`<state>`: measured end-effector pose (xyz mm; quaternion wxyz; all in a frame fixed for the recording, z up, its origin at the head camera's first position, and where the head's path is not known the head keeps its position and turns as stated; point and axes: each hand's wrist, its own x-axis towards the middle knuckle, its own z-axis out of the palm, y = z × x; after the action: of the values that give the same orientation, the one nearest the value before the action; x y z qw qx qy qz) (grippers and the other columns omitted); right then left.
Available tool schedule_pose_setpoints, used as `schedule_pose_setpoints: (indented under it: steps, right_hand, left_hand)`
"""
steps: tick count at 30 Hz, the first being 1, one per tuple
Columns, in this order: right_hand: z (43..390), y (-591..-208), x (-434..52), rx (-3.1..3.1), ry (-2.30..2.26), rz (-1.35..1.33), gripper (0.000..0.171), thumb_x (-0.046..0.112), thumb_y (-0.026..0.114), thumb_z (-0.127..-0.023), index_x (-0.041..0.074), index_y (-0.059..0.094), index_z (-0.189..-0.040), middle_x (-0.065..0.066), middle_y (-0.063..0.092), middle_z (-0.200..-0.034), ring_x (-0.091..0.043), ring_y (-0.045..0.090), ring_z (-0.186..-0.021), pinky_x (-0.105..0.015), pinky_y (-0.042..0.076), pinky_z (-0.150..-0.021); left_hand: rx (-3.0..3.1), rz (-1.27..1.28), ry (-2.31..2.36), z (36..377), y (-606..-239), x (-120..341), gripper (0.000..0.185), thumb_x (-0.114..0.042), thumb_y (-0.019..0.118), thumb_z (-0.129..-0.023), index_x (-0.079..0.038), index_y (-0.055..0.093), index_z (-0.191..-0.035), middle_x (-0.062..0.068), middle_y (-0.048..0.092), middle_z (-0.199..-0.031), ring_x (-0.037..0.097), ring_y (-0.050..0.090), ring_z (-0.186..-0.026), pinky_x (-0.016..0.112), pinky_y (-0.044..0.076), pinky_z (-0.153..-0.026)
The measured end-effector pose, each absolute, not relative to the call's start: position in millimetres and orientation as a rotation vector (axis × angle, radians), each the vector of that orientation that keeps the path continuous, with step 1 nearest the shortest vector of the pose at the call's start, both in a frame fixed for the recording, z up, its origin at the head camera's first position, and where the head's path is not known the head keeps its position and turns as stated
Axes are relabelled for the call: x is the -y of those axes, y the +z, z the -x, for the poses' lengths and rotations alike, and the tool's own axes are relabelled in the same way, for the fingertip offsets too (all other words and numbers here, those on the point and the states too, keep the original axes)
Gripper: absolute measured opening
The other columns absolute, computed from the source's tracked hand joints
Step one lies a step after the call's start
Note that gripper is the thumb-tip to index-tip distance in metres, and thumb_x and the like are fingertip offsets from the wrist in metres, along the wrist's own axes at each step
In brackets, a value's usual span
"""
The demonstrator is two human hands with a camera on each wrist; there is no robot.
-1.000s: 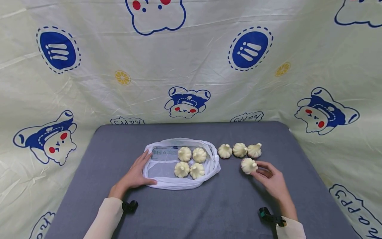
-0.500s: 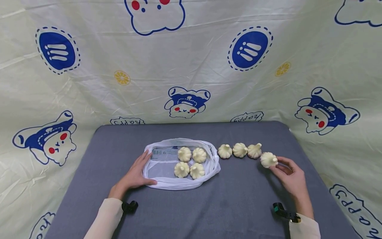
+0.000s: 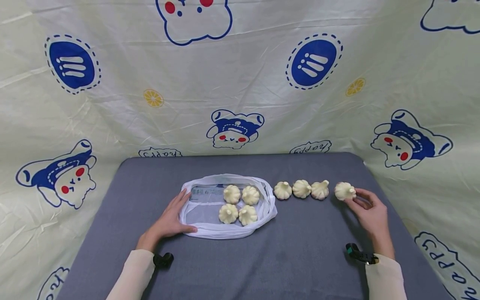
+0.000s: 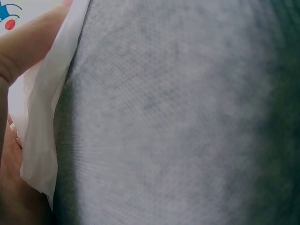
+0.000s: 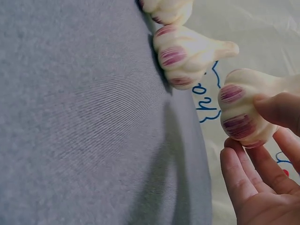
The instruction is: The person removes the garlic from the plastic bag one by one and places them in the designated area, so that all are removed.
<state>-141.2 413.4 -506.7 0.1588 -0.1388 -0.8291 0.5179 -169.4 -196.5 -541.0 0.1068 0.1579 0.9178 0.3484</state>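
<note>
Grey table (image 3: 296,258), cartoon-print backdrop (image 3: 247,66); right hand (image 3: 369,213) pinching a garlic bulb (image 3: 343,191), left hand (image 3: 170,218) spread against a bag (image 3: 225,232), cropped in its wrist view.

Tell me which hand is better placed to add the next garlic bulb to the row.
Right, most likely: the right hand holds a garlic bulb beside the row of three bulbs. The left hand touches the left edge of the white bag, which lies between it and the row.

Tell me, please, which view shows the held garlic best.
The right wrist view: the held garlic is large, its purple streaks plain. The head view shows it small, in the right hand; the left wrist view lacks it.
</note>
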Motion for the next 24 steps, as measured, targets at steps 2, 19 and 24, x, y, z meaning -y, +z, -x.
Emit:
schedule_pose_setpoints:
  steps: [2,19,24]
  right_hand:
    - [145.9,-510.6,-415.1,2.364,1.485,0.409,0.049,0.015,0.08,-0.09,0.007,0.061,-0.135,0.027,0.056,-0.111,0.018,0.06,-0.094,-0.004,0.05,-0.077]
    - [171.9,-525.5,-413.5,2.443,1.416,0.499,0.052,0.018,0.078,-0.093,0.0,0.057,-0.137,0.012,0.06,-0.117,0.019,0.056,-0.087,-0.004,0.049,-0.073]
    - [171.9,-529.2,-413.2,2.544,1.325,0.517,0.055,0.027,0.071,-0.098,0.003,0.053,-0.145,-0.016,0.056,-0.142,0.005,0.057,-0.103,-0.003,0.047,-0.074]
  left_hand:
    - [-2.701,-0.466,1.027,169.2,-540.8,196.5,0.119,-0.051,0.088,-0.073,-0.011,0.023,-0.165,0.012,0.009,-0.174,0.044,0.01,-0.158,0.073,0.016,-0.119]
    - [-2.702,-0.461,1.035,169.3,-541.1,196.1,0.12,-0.051,0.088,-0.073,-0.011,0.023,-0.165,0.013,0.009,-0.174,0.044,0.01,-0.158,0.073,0.016,-0.12]
    - [-2.716,-0.476,1.053,168.4,-540.6,195.7,0.12,-0.049,0.089,-0.072,-0.008,0.023,-0.164,0.014,0.01,-0.174,0.045,0.011,-0.158,0.073,0.015,-0.12]
